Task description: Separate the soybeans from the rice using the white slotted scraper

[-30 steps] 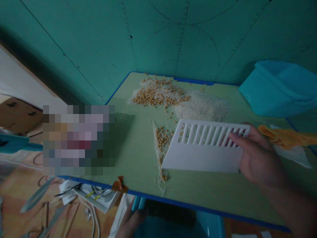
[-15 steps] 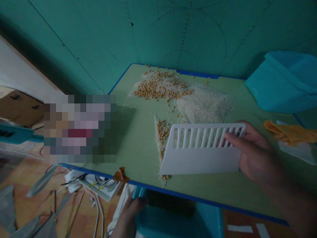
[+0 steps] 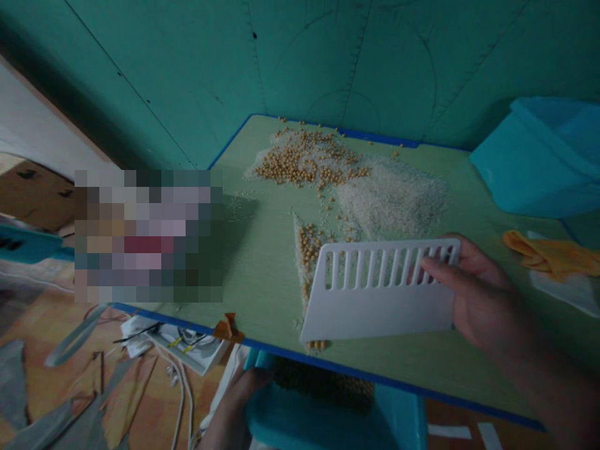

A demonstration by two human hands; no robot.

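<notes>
My right hand (image 3: pixel 473 290) grips the right end of a white plastic scraper (image 3: pixel 375 312) with a row of slots along its top. The scraper stands tilted on the green tabletop (image 3: pixel 262 275), its lower edge close to the front. Soybeans (image 3: pixel 309 244) mixed with white grains lie behind and left of it, and a few beans show under its lower left corner. Below the table edge, my left hand (image 3: pixel 250 384) is closed on the rim of a blue bin (image 3: pixel 328 419), which has dark contents in shadow. Its fingertips are partly hidden.
Farther back lie a heap of soybeans (image 3: pixel 290 162) and a pile of white grains (image 3: pixel 398 194). At the right are a blue container (image 3: pixel 534 162) and an orange cloth (image 3: pixel 539 253). A blurred-out item stands at the left. Cables (image 3: pixel 185 387) and a white tray (image 3: pixel 201 356) are on the floor.
The scraper in my right hand has come slightly nearer the front edge, with several beans now under its corner. My left hand still holds the bin, and the view has shifted a little.
</notes>
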